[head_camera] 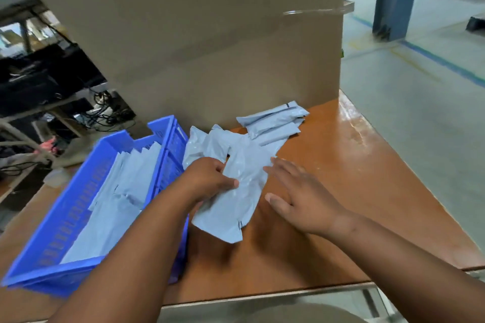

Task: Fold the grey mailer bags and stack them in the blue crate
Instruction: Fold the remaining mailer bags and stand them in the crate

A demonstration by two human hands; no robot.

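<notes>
Folding in hand: a grey mailer bag (237, 191) lies on the surface (341, 178), just right of the blue crate (78, 204).
Long axis: runs from near the body up and away, tilted slightly right.
Left hand (210, 181): curled, pinching the bag's left edge.
Right hand (296, 191): fingers spread flat, touching the bag's right edge.
Nearer: both flank it; left grips.
Crate: leftward, folded bags (118, 191) inside.
Unfolded pile (273, 120): beyond the hands.

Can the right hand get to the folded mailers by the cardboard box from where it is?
Probably yes. The right hand lies open on the table, and the folded mailers sit beyond it against the cardboard box. Only flat loose mailers lie between, nothing standing.
</notes>
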